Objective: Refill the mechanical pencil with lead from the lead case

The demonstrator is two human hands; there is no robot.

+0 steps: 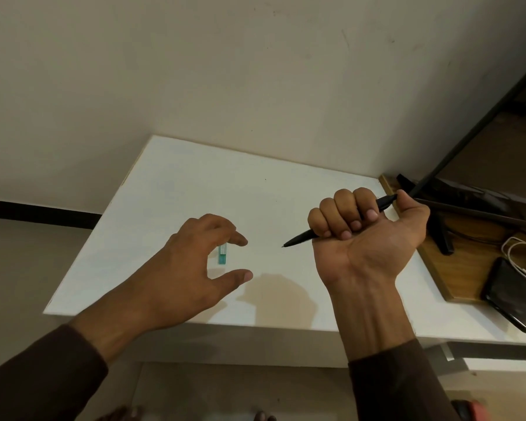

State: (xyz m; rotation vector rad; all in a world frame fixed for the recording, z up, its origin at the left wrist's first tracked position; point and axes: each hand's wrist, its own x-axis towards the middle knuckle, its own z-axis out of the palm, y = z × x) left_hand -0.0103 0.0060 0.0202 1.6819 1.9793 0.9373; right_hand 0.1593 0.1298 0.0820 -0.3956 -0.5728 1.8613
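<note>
Head view: right hand point(368, 235) fist clamped on black mechanical pencil point(301, 237); left hand point(195, 262) grip apart above teal lead case point(222, 253) on white worktop point(179, 183).

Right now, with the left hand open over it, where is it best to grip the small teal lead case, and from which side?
Probably across its two long edges, coming from above. The lead case lies flat on the white table, its white-capped end pointing away, with nothing around it. The left hand hovers with thumb and forefinger spread; the right hand is shut on the pencil.
</note>
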